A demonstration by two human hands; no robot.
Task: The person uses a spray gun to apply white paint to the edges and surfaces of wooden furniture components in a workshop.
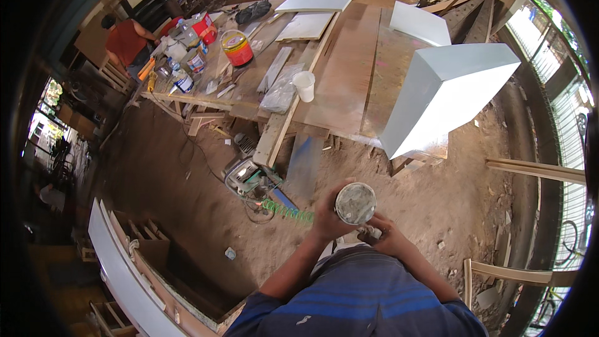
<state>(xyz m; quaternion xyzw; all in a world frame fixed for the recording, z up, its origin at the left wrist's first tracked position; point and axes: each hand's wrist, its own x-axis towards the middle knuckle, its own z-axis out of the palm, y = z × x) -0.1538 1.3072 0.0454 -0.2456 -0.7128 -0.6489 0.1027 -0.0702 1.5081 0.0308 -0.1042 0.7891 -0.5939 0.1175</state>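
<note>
In front of my body is a round cup [355, 203] with a grey-white, paint-smeared top, probably the cup of a spray gun. My left hand [327, 217] is wrapped round its left side. My right hand [389, 237] is closed just below the cup's right side, at a small pale metal-looking part [371, 231]; most of that part is hidden. A green coiled hose [292, 213] runs along the floor and passes out of sight behind my left hand.
Ahead stands a wooden worktable [340, 90] with a white plastic cup [304, 86], a red-yellow bucket [236, 48] and several cans. A large white panel piece [449, 87] stands at right. A machine [249, 178] sits on the floor. Another person [129, 43] is far left.
</note>
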